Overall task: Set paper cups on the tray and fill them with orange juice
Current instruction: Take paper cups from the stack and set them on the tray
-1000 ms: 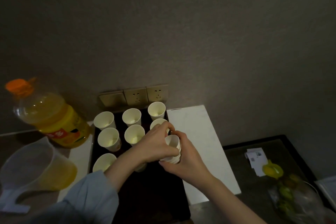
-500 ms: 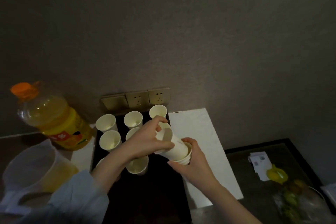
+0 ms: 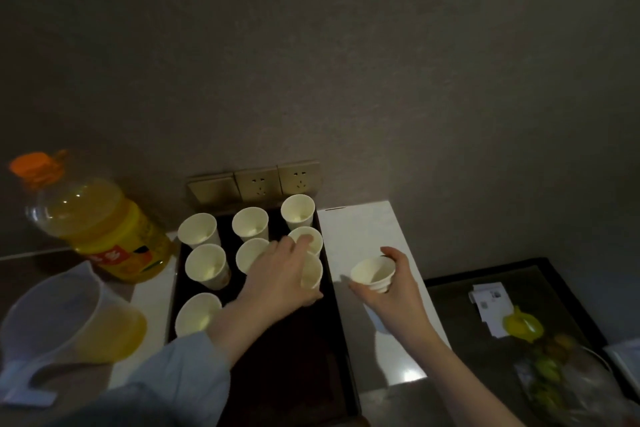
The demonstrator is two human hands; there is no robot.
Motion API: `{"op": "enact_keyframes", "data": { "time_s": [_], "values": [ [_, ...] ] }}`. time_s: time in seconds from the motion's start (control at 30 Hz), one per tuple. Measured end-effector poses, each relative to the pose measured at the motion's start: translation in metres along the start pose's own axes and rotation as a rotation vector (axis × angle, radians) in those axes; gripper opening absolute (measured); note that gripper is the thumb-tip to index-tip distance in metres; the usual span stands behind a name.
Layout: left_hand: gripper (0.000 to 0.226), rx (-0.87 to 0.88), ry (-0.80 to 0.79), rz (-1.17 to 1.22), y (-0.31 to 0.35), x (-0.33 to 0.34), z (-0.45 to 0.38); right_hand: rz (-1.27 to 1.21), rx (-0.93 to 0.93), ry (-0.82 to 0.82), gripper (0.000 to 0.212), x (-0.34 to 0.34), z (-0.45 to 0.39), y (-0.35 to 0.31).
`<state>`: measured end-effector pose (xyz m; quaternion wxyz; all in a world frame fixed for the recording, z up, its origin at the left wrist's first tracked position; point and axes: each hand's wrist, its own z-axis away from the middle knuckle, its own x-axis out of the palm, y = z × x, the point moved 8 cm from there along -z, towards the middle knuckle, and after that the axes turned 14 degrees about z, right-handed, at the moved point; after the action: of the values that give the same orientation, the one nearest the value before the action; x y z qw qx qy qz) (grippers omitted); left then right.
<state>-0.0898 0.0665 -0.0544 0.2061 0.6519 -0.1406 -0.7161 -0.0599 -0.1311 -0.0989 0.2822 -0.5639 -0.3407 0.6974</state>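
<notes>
A dark tray (image 3: 304, 350) holds several upright white paper cups in rows. My left hand (image 3: 277, 279) grips one paper cup (image 3: 311, 270) at the tray's right edge, its base hidden by my fingers. To the right of the tray, above the white board, my right hand (image 3: 391, 291) holds a short stack of nested cups (image 3: 374, 274). An orange juice bottle (image 3: 100, 229) with an orange cap stands at the left. In front of the bottle is a clear jug (image 3: 62, 319) with juice in it.
A white board (image 3: 363, 236) lies right of the tray. Wall sockets (image 3: 256, 182) sit just behind the cups. At the right a dark tray (image 3: 450, 302) carries paper slips, a yellow object (image 3: 523, 326) and a glass bowl of fruit (image 3: 561, 378).
My left hand pulled one cup off the stack and carried it down to the tray's right edge. My right hand moved the remaining stack to the right, over the white board.
</notes>
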Motion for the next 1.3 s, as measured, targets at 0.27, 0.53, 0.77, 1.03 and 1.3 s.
{"op": "enact_keyframes", "data": {
  "time_s": [0.27,0.53,0.77,1.03,1.3],
  "values": [
    [0.095,0.044,-0.085,-0.109,-0.003,0.055,0.002,-0.071,-0.048,0.018,0.082,-0.015,0.007,-0.004],
    [0.045,0.043,0.151,0.803,0.003,-0.033,0.038,-0.132,-0.171,-0.002,0.084,-0.026,0.028,-0.085],
    [0.072,-0.044,0.109,1.128,-0.014,-0.049,0.094,-0.347,-0.177,-0.282,0.083,0.052,0.063,-0.142],
    [0.057,-0.39,0.177,1.516,-0.079,-0.04,0.167,-0.339,-0.062,-0.618,0.059,0.136,0.102,-0.13],
    [0.067,-0.308,0.154,0.877,-0.11,-0.045,0.187,-0.132,-0.21,-0.581,0.059,0.173,0.137,-0.128]
  ]
}}
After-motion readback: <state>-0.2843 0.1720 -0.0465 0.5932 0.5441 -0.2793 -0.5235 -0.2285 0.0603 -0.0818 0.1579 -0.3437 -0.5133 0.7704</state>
